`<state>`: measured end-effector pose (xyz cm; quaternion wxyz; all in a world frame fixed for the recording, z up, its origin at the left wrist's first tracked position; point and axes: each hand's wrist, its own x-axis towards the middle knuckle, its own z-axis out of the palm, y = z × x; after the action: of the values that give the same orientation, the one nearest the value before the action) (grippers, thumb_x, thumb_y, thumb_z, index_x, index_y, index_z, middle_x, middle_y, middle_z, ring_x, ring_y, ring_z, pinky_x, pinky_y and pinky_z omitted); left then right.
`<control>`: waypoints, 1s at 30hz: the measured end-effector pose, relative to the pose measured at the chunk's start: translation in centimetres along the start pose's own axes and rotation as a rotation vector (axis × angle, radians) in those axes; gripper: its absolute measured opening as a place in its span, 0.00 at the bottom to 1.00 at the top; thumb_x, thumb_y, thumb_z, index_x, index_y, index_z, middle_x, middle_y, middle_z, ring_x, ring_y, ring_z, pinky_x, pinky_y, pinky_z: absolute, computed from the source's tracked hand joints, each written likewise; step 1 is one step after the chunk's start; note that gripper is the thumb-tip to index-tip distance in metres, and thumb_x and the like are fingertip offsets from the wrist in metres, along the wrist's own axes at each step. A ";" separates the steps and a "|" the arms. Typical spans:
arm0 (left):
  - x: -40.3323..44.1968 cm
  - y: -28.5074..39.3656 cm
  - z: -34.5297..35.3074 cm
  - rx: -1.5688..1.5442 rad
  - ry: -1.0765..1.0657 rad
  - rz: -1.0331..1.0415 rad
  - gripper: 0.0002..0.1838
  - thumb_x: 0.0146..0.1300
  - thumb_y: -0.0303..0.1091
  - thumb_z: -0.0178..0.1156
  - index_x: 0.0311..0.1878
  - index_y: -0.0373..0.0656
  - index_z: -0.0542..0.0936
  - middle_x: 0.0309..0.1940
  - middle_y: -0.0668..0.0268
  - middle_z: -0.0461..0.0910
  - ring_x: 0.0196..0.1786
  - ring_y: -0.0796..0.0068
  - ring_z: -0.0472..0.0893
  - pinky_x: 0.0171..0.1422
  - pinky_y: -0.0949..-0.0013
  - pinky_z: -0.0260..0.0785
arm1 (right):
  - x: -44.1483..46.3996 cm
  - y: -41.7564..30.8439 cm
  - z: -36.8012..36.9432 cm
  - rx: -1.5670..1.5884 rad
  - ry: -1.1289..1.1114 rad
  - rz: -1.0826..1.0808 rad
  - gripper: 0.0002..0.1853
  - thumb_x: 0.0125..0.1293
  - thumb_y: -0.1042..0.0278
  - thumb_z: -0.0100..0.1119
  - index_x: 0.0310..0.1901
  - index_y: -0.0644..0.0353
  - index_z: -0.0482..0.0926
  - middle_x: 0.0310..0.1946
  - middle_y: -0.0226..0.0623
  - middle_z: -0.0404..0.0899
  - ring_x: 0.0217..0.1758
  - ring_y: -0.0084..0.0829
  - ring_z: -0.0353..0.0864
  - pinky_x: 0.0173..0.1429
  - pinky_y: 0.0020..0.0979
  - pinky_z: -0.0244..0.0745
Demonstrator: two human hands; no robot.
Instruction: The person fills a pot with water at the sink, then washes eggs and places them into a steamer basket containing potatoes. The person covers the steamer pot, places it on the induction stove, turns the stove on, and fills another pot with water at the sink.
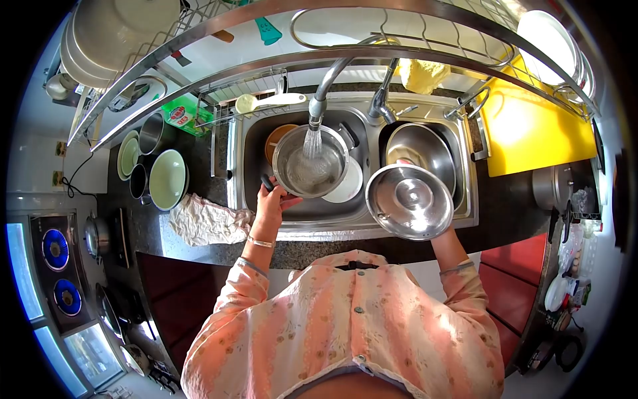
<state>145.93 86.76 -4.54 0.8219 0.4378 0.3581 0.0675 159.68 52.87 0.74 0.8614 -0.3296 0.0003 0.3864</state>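
Note:
Water runs from the faucet spout (318, 110) into a steel pot (309, 189) in the left sink basin. My left hand (271, 203) is closed at the pot's left side, by a short black handle (267, 182). My right hand (449, 243) holds up a shallow, shiny steel bowl (389, 223) in front of the right basin. That hand is mostly hidden behind the bowl; a fingertip shows at its far rim. Behind it, a larger steel bowl (425, 145) sits in the right basin. A white plate (347, 186) and an orange-brown dish (276, 141) lie partly under the pot.
A crumpled cloth (209, 219) lies on the counter left of the sink, near a pale green bowl (168, 179). A metal dish rack (266, 60) spans overhead. A yellow cutting board (531, 126) stands right; a white scoop (269, 101) rests behind the left basin.

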 end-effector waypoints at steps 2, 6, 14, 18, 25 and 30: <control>0.1 0.0 -0.2 0.031 -0.012 0.001 0.23 0.53 0.20 0.47 0.55 0.32 0.68 0.40 0.56 0.79 0.35 0.57 0.84 0.37 0.60 0.84 | 1.7 -0.1 0.7 -0.278 -0.116 0.029 0.36 0.69 0.54 0.51 0.71 0.62 0.49 0.66 0.48 0.61 0.62 0.33 0.71 0.64 0.31 0.70; -0.1 0.1 -0.3 0.077 -0.026 0.001 0.25 0.52 0.19 0.45 0.57 0.32 0.68 0.41 0.54 0.80 0.36 0.57 0.84 0.38 0.61 0.83 | 4.6 0.8 0.5 -0.273 -0.211 0.113 0.38 0.70 0.50 0.47 0.73 0.60 0.45 0.73 0.45 0.47 0.70 0.29 0.61 0.69 0.32 0.60; -0.5 0.7 -0.2 0.078 0.014 0.021 0.26 0.52 0.19 0.46 0.58 0.35 0.67 0.39 0.56 0.80 0.34 0.59 0.84 0.35 0.61 0.84 | 7.7 1.3 3.1 -0.452 -0.178 0.240 0.43 0.66 0.50 0.55 0.73 0.59 0.43 0.73 0.49 0.45 0.74 0.32 0.51 0.72 0.31 0.50; -0.7 1.1 -0.1 0.096 0.014 0.012 0.23 0.52 0.21 0.48 0.55 0.37 0.68 0.39 0.57 0.79 0.34 0.62 0.84 0.35 0.61 0.83 | 8.1 2.4 0.9 -0.253 -0.242 0.227 0.42 0.65 0.50 0.55 0.73 0.61 0.47 0.72 0.51 0.48 0.74 0.34 0.52 0.73 0.32 0.48; -0.2 2.3 0.7 0.186 0.063 0.001 0.19 0.54 0.25 0.52 0.52 0.39 0.70 0.37 0.60 0.79 0.32 0.68 0.83 0.32 0.64 0.83 | 6.4 1.1 4.6 -0.555 -0.263 0.135 0.40 0.67 0.47 0.51 0.72 0.62 0.49 0.72 0.50 0.48 0.72 0.33 0.55 0.74 0.34 0.51; 0.9 1.7 0.3 0.285 0.145 0.048 0.17 0.58 0.27 0.52 0.53 0.38 0.71 0.37 0.58 0.80 0.33 0.67 0.84 0.27 0.66 0.83 | 6.2 2.1 1.9 -0.571 -0.357 -0.065 0.30 0.67 0.57 0.53 0.67 0.62 0.62 0.72 0.49 0.49 0.74 0.38 0.52 0.74 0.36 0.47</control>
<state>147.13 88.01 -3.59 0.7216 0.5524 0.4120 0.0672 162.20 59.06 -0.54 0.7325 -0.4845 -0.2695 0.3951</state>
